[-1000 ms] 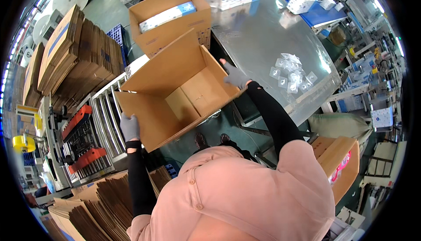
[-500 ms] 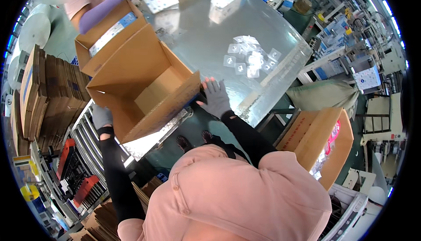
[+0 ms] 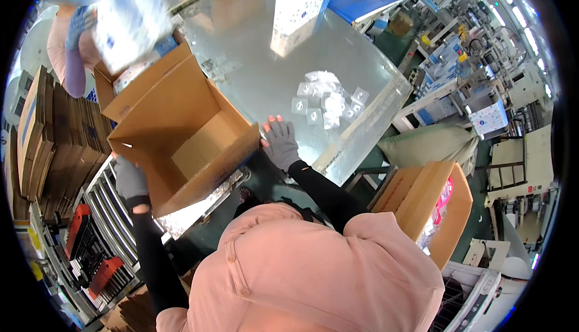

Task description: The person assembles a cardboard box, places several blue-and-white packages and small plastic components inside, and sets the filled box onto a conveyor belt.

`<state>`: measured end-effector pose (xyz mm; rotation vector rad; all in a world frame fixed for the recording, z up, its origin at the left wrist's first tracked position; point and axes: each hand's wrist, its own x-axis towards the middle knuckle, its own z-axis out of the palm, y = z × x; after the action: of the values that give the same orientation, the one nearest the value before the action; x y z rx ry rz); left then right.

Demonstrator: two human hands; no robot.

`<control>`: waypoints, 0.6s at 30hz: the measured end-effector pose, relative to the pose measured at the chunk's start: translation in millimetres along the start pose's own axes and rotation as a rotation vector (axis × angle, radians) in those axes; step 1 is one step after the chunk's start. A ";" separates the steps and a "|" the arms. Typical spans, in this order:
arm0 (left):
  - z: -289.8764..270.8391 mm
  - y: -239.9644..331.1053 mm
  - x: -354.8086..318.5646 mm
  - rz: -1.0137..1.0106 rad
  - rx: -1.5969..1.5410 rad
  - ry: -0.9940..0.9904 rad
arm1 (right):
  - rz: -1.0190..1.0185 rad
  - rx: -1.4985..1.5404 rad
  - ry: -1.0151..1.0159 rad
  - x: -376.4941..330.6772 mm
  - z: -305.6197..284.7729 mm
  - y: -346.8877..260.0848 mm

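Observation:
An open brown cardboard box [image 3: 208, 151] stands tilted in front of me, its inside bare. My left hand [image 3: 129, 180], in a grey glove with bare fingertips, grips its left wall near the corner. My right hand [image 3: 280, 143], gloved the same way, is beside the box's right corner at the edge of the metal table [image 3: 241, 30]. Its fingers are spread and nothing is in them. Past it on the table lies a loose pile of small clear plastic pieces [image 3: 332, 102].
At upper left a co-worker's gloved hand [image 3: 77, 27] holds a white patterned package [image 3: 131, 21] over another carton [image 3: 108, 99]. Flattened cardboard stacks [image 3: 60, 145] and a roller conveyor [image 3: 111, 202] are at left. A white-and-blue package [image 3: 295, 12] stands on the table; another carton [image 3: 416, 202] sits at right.
The co-worker has lifted the patterned package off the table and brought it left over the other carton. My left hand has moved slightly up along the box wall; my right hand stays beside the box.

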<state>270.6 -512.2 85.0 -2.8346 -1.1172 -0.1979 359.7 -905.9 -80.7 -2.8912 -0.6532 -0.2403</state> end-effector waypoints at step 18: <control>3.3 5.3 8.6 0.068 -0.201 0.044 | 0.456 -0.438 -0.384 98.5 -56.9 172.3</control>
<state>280.7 -509.8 82.8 -3.0200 -1.0453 -0.3868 516.1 -1030.0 -28.3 -3.4364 0.0461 0.2742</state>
